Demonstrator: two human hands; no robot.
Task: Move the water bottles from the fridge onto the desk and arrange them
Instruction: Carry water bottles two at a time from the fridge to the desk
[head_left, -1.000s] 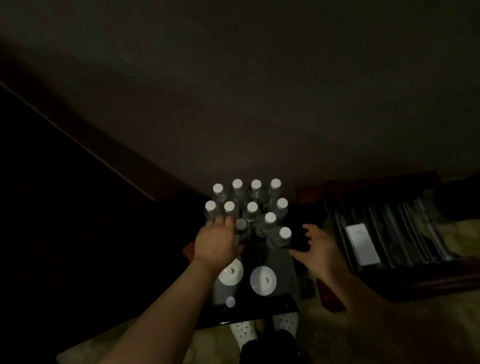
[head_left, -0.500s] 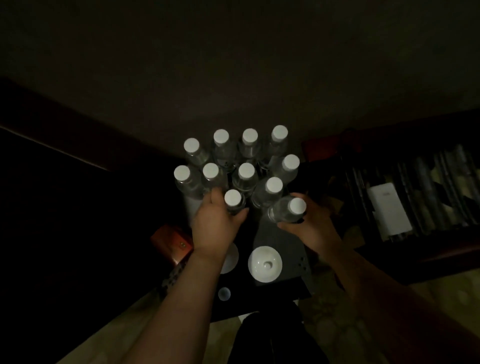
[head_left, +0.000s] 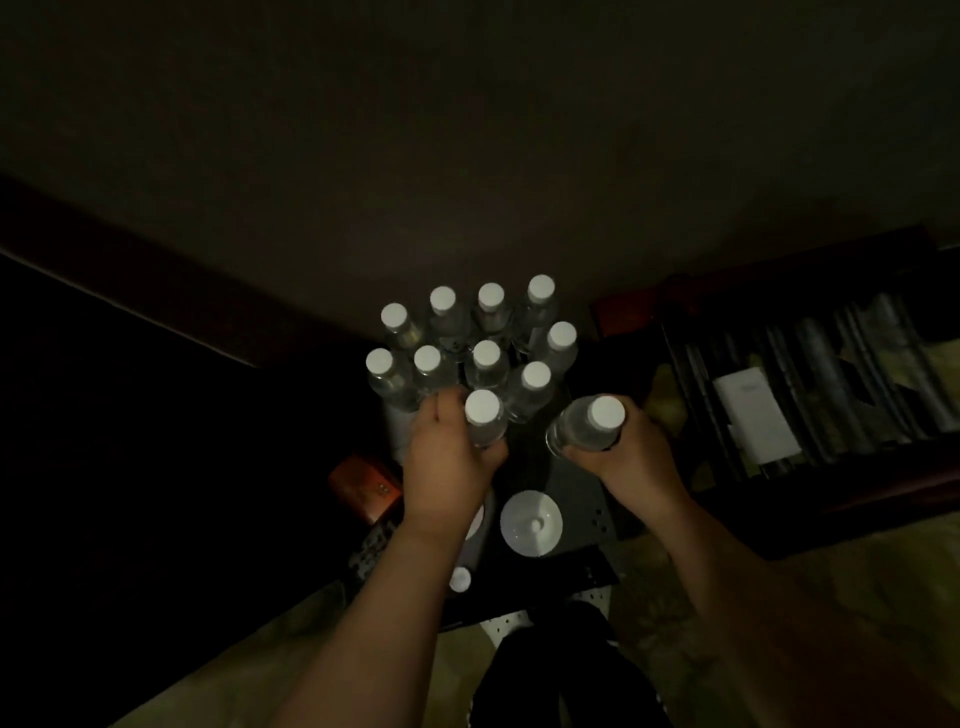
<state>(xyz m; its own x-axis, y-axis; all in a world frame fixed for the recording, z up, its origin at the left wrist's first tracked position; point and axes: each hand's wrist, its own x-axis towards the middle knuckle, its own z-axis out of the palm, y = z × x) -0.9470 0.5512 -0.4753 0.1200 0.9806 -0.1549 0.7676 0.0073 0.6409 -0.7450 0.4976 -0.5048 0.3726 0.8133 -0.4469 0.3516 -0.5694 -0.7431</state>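
Several clear water bottles with white caps (head_left: 487, 356) stand close together in rows on a small dark desk (head_left: 582, 499), seen from above in dim light. My left hand (head_left: 449, 462) is wrapped around the nearest bottle of the cluster (head_left: 484, 415), which stands upright. My right hand (head_left: 631, 457) grips another bottle (head_left: 589, 423), tilted and held apart to the right of the group.
Two white lidded cups (head_left: 531, 524) sit on a dark tray near me, one half hidden under my left wrist. A red-brown box (head_left: 363, 486) lies left of the desk. A dark slatted rack holding a white box (head_left: 756, 415) stands to the right.
My right hand closed on the front right bottle and pulled it away from the cluster, tilting it. My left hand wrapped around the front middle bottle. The camera view came closer.
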